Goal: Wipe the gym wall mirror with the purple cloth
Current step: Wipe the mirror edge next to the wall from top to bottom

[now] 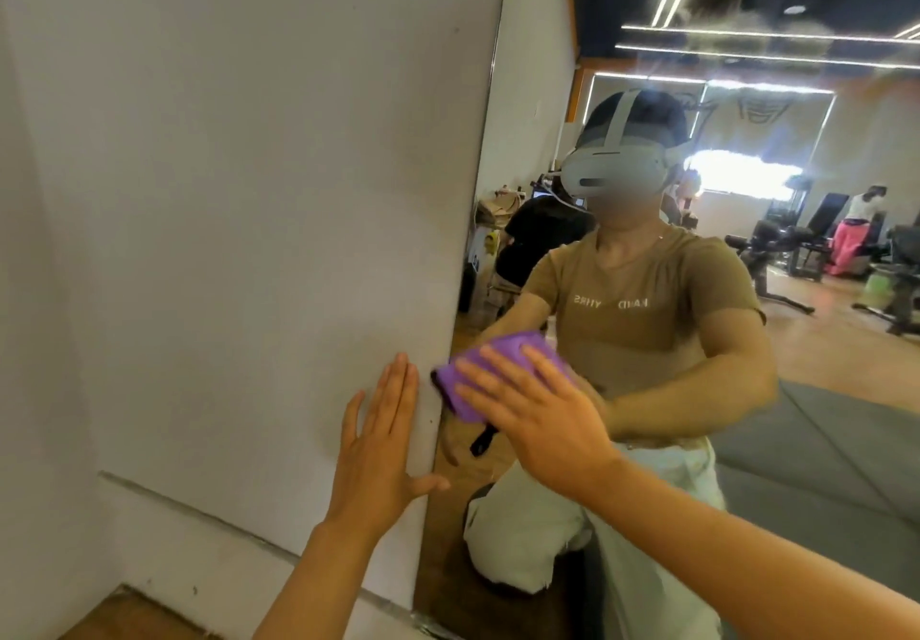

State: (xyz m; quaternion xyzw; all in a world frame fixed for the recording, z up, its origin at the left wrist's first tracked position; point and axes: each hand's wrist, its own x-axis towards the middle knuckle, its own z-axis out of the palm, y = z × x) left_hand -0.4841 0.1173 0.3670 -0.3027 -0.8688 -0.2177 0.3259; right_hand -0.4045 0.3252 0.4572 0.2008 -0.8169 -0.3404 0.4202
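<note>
The wall mirror [747, 415] fills the right half of the view and reflects me kneeling in front of it. A folded purple cloth [478, 365] lies flat against the glass close to the mirror's left edge. My right hand [537, 420] presses the cloth onto the mirror with straight, spread fingers. My left hand [383, 440] rests flat on the white wall just left of the mirror edge, fingers straight and thumb out toward the glass.
The white wall [224, 191] takes up the left half, with a baseboard ledge [209, 515] low down and wooden floor [124, 614] at the bottom left. The mirror reflects gym benches, machines, other people and a grey mat.
</note>
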